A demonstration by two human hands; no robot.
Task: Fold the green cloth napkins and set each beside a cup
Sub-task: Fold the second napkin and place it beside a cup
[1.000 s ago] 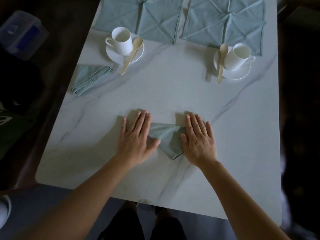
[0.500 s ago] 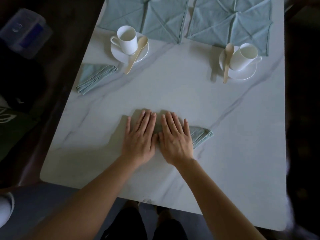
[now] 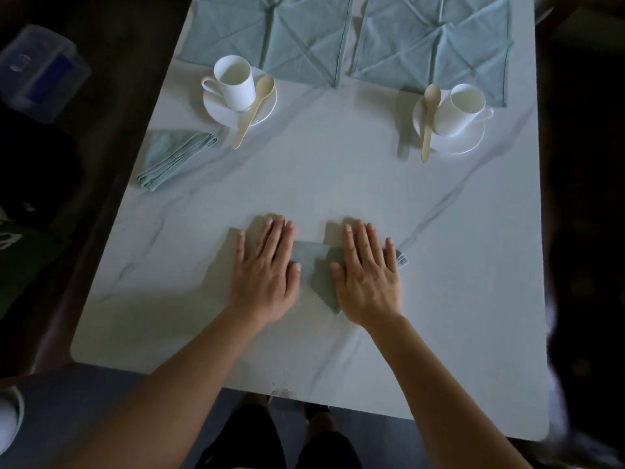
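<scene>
Green napkin, left hand, right hand flat

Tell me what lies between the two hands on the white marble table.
Only the folded pale green cloth napkin, pressed under the left hand and right hand, head view.

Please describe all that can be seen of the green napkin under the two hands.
The napkin is pale green cloth, folded small, flat on the white marbled table. The left hand and right hand press on it with straight fingers, covering both sides. Between them it narrows to a point toward the person; layered edges show past the right hand.
</scene>
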